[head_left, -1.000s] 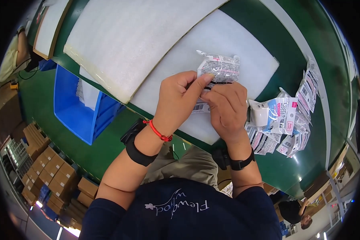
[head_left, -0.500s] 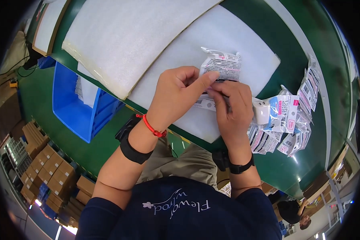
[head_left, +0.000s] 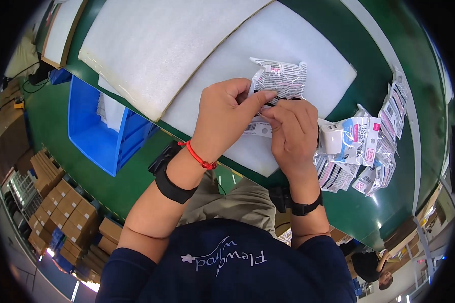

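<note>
A clear plastic packet with a printed back label (head_left: 281, 78) is held between my two hands over a white foam sheet. My left hand (head_left: 226, 113) grips its left side, thumb laid across the lower part of the label. At the packet's near end, the fingers of my right hand (head_left: 294, 132) pinch together close to the left thumb. A pale header strip with a barcode (head_left: 258, 128) shows below the fingers. What lies exactly between the right fingertips is hidden.
Right of my hands, several similar packets lie heaped on the green table, a white USB charger pack (head_left: 350, 140) on top. White foam sheets (head_left: 162, 45) cover the table's middle and left. A blue bin (head_left: 97, 141) stands beyond the left edge; stacked cartons (head_left: 68, 212) are farther off.
The hands stay nearly in place on the packet. My right fingers have shifted slightly up and left, nearer the left thumb, and the packet's label has tilted a little.
</note>
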The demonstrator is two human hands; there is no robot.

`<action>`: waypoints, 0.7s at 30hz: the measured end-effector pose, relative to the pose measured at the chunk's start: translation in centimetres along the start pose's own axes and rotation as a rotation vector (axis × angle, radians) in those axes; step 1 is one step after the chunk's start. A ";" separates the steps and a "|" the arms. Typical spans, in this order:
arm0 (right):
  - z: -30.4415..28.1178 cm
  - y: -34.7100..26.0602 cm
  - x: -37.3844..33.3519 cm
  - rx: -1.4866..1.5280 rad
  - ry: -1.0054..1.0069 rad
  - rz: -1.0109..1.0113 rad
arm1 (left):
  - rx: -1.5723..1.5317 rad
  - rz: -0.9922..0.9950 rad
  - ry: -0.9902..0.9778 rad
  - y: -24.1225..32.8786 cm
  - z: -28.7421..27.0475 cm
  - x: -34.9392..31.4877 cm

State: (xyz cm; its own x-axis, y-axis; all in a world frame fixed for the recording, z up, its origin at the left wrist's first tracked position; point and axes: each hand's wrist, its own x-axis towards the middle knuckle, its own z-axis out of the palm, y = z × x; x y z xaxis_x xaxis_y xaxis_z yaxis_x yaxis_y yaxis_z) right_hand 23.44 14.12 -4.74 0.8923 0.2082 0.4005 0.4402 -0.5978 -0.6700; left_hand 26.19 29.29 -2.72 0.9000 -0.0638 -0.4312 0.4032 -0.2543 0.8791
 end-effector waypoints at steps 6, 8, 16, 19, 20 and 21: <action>0.0 -0.2 0.1 0.003 0.004 -0.005 | -0.024 0.022 0.047 -0.1 0.4 0.0; -0.1 -0.2 0.1 -0.003 0.002 -0.015 | -0.060 0.034 0.068 0.0 0.4 0.0; 0.0 -0.5 0.3 0.043 0.010 0.047 | -0.107 -0.022 -0.004 -0.8 -0.3 0.8; -0.4 -1.3 0.6 0.031 -0.039 0.073 | -0.152 -0.071 -0.051 0.0 -0.6 1.0; -0.4 -1.4 0.6 0.024 -0.064 0.087 | -0.151 -0.071 -0.049 0.0 -0.6 1.0; -0.3 -1.5 0.7 0.025 -0.063 0.087 | -0.188 -0.077 -0.055 0.0 -0.6 1.0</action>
State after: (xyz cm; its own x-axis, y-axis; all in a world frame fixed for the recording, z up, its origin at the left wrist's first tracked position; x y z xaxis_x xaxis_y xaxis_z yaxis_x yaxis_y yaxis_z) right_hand 23.43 14.95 -3.30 0.9314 0.2052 0.3006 0.3625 -0.5965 -0.7161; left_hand 27.13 29.78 -3.03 0.8568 -0.1053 -0.5048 0.4992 -0.0765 0.8631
